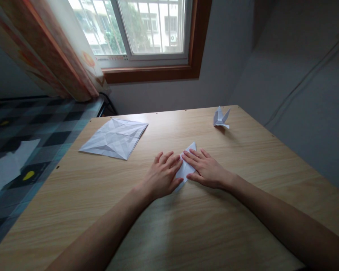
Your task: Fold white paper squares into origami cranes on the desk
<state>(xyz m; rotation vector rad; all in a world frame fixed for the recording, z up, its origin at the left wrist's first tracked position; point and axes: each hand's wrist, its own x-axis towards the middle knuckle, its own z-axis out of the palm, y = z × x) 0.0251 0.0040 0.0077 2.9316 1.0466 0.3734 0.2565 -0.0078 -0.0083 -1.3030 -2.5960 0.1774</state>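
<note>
A small folded piece of white paper (186,163) lies on the wooden table (186,226) in front of me. Both hands rest flat on it. My left hand (162,175) covers its left part, fingers stretched out and close together. My right hand (205,167) presses on its right part, fingers extended toward the left. Only the paper's pointed top and a strip between the hands show.
A creased, unfolded white paper square (114,137) lies at the table's far left. A finished white paper crane (220,117) stands at the far right. A bed with a checked cover (31,139) is on the left, a window and curtain behind.
</note>
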